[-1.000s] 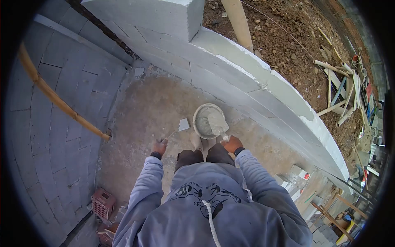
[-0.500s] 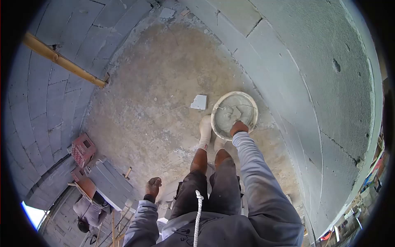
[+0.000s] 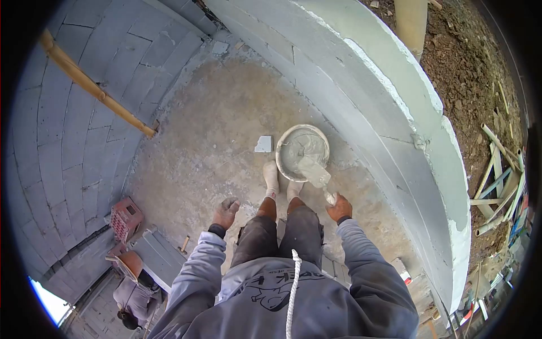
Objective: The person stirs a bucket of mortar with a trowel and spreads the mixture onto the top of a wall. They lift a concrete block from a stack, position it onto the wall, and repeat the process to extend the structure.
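Head view: the right hand (image 3: 339,208), down in the round grey mortar bucket (image 3: 302,127) half a second ago, has drawn back. Its fingers are wrapped round a flat trowel heaped with wet grey mortar (image 3: 314,171), the loaded blade over the bucket's near rim. The left hand (image 3: 226,213) hangs loosely curled and empty.

Grey mortar (image 3: 300,146), grey-smeared trowel (image 3: 315,174), wht bucket (image 3: 280,151), red crate (image 3: 125,217).

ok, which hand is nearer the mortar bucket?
Right. The right hand holds a loaded trowel whose blade reaches over the bucket rim; the left hand hangs lower left of it, well apart.
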The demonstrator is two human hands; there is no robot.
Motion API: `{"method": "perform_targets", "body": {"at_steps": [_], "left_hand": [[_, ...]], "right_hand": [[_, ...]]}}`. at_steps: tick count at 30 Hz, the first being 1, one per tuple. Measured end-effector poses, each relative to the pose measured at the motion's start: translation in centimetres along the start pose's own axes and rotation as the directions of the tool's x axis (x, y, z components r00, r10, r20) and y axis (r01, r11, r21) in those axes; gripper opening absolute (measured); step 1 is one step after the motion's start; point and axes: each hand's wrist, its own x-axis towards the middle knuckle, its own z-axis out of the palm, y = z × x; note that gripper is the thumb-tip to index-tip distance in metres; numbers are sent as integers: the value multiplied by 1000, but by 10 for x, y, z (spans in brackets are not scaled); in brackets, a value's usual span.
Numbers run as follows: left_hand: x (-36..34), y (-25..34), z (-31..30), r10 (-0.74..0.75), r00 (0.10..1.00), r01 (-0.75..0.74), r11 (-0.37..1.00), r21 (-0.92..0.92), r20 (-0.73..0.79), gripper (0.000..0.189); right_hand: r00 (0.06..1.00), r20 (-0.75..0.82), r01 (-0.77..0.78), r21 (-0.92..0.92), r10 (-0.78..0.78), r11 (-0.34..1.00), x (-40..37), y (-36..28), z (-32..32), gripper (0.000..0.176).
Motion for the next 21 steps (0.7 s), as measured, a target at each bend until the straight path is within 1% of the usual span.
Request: {"method": "perform_targets", "body": {"at_steps": [1, 2, 4, 5, 6, 8, 9, 11, 12, 13, 14, 16, 17, 18, 20, 21], "left_hand": [[-1, 14, -8, 13, 1000, -14, 996, 91, 15, 41], [0, 30, -13, 40, 999, -44, 989, 145, 25, 41], [-3, 52, -26, 91, 995, -98, 961, 258, 39, 41], [5, 43, -29, 134, 991, -134, 954, 268, 18, 41], [6, 53, -35, 142, 989, -145, 954, 261, 32, 41], [4, 77, -40, 141, 988, -152, 958, 245, 64, 41], [-4, 97, -44, 152, 987, -160, 941, 298, 47, 41], [-2, 109, -48, 256, 966, -253, 909, 330, 35, 38], [3, 111, -50, 308, 951, -300, 890, 343, 32, 37], [10, 110, -52, 343, 937, -345, 895, 281, 59, 39], [8, 120, -57, 320, 944, -330, 898, 292, 82, 39], [-1, 144, -68, 274, 953, -303, 898, 321, 132, 41], [0, 148, -75, 333, 932, -362, 852, 378, 142, 40], [0, 152, -82, 354, 924, -383, 837, 390, 147, 40], [7, 155, -103, 399, 901, -432, 799, 419, 167, 39], [18, 144, -122, 400, 902, -431, 801, 416, 165, 38]], "right_hand": [[999, 49, -15, 112, 9, 994, -16, 1, -15, 48], [996, 87, -24, 227, 5, 974, -29, 1, -29, 51], [996, 76, 19, 395, -53, 918, -58, -6, -59, 49], [996, 51, 36, 477, -69, 878, -74, -10, -70, 45], [996, 30, 57, 551, -88, 833, -85, -18, -84, 42], [997, 60, -20, 813, -49, 581, -113, -62, -138, 37], [995, 90, -65, 903, -39, 425, -123, -86, -157, 34], [987, -126, 150, 949, -102, 276, -123, -129, -177, 33], [964, -236, 257, 946, -120, 199, -118, -153, -187, 32], [960, -229, 240, 970, -163, 50, -110, -182, -199, 33], [952, -225, 208, 973, -209, -99, -101, -212, -210, 33], [920, -264, 204, 954, -290, -221, -65, -258, -221, 32], [922, -280, 205, 939, -266, -276, -47, -282, -230, 31], [925, -295, 207, 919, -240, -334, -31, -305, -236, 31], [928, -357, 307, 894, -104, -327, 3, -351, -242, 29], [915, -403, 396, 884, 24, -250, 17, -375, -247, 28]]}}
